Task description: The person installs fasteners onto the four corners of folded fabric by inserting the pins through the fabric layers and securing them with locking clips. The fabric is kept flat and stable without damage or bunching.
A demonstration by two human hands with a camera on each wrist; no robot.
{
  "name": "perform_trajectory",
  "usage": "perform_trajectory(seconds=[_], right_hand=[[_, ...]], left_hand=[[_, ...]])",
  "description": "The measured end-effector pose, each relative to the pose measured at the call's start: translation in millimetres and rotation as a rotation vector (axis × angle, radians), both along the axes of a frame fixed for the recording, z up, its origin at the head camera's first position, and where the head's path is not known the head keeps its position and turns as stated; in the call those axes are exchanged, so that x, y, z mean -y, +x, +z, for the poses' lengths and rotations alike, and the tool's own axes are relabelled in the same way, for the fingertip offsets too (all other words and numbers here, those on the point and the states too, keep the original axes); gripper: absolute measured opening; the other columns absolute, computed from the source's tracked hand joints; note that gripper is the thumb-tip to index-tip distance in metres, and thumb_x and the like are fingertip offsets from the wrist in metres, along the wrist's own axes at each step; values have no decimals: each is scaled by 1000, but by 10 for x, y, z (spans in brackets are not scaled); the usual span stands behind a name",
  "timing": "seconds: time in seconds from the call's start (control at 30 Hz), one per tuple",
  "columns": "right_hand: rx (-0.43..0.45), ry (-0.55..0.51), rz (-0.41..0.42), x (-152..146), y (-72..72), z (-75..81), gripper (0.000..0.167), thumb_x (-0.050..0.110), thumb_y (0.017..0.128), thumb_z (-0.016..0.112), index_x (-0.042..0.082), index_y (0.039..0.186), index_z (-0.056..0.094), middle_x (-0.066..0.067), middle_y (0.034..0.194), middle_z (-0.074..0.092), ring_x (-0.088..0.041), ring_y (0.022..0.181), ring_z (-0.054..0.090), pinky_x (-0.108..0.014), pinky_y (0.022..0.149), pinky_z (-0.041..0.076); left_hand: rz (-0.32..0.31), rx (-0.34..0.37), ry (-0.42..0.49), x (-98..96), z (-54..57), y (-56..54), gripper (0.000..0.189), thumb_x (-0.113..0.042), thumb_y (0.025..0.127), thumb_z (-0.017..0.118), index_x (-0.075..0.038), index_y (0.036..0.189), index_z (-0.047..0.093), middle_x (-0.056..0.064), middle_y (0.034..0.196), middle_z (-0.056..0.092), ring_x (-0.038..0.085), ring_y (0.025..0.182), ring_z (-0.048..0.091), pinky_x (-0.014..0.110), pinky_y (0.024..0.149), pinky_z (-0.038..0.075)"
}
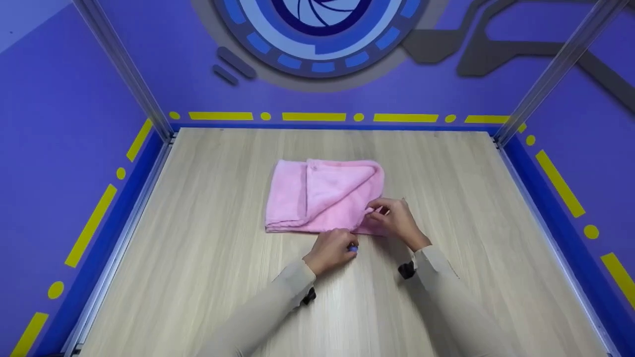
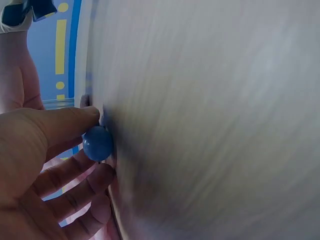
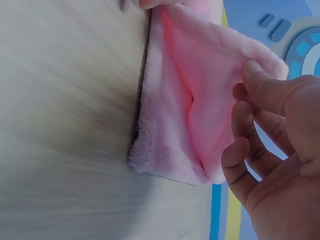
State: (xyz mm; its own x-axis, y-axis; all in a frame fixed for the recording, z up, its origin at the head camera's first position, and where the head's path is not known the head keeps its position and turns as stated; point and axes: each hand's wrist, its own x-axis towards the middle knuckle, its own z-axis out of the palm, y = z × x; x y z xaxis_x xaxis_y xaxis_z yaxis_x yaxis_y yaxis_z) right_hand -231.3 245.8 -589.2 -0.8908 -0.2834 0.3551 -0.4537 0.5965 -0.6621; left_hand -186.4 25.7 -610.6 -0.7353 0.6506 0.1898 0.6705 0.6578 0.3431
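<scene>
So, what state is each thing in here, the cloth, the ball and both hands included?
Pink cloth: folded in layers on the table, its right side partly lifted and gaping.
Blue ball: between the left hand's thumb and fingers, by the cloth's near edge.
Left hand: fingers curled.
Right hand: pinching the cloth's edge.
Sleeves: both reaching down to the wrists.

Right hand (image 1: pixel 396 220) pinches edge of folded pink towel (image 1: pixel 337 188), most of cloth lying left of and beyond grip. Nearer and left of that pinch, left hand (image 1: pixel 331 250) curls at towel's near edge, small blue ball (image 1: pixel 353 248) at its right side. Wooden table (image 1: pixel 208 198) beneath; purple wall (image 1: pixel 158 59) beyond.
</scene>
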Motion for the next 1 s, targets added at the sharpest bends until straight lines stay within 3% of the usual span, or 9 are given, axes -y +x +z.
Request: perform_trajectory(seconds=[0.2, 0.57, 0.73, 0.83, 1.0], right_hand=[[9, 17, -35, 9, -11, -7, 10, 4, 84, 84, 11, 86, 78, 2, 82, 76, -16, 72, 68, -33, 67, 56], [-27, 9, -27, 20, -14, -22, 13, 0, 81, 84, 10, 86, 77, 1, 80, 76, -17, 70, 68, -31, 64, 56], [2, 3, -32, 13, -5, -26, 13, -2, 84, 82, 9, 89, 77, -1, 83, 76, -17, 72, 68, -32, 66, 58], [19, 6, -33, 14, 4, -18, 9, 2, 87, 80, 9, 90, 77, -1, 85, 76, -16, 74, 68, -35, 67, 58], [15, 7, -11, 17, 9, 2, 5, 3, 89, 78, 7, 91, 76, -5, 88, 78, -19, 78, 72, -41, 71, 61]], left_hand=[[-9, -50, -15, -6, -6, 22, 5, -13, 82, 76, -17, 84, 79, -4, 79, 71, 14, 69, 66, 28, 53, 50], [-32, -87, -16, -3, -5, 4, 5, -13, 82, 76, -17, 81, 78, -5, 74, 70, 13, 62, 62, 28, 50, 48], [-43, 24, 165, 2, 50, -37, 15, -11, 87, 74, -12, 99, 81, -2, 87, 77, 13, 73, 69, 23, 66, 55], [-42, 118, 351, -3, 94, -83, 19, -6, 89, 72, -5, 107, 79, 2, 94, 78, 11, 78, 70, 23, 73, 58], [32, 139, 618, -1, 142, -172, 13, 1, 89, 72, -1, 101, 77, 6, 91, 77, 12, 77, 70, 31, 72, 61]])
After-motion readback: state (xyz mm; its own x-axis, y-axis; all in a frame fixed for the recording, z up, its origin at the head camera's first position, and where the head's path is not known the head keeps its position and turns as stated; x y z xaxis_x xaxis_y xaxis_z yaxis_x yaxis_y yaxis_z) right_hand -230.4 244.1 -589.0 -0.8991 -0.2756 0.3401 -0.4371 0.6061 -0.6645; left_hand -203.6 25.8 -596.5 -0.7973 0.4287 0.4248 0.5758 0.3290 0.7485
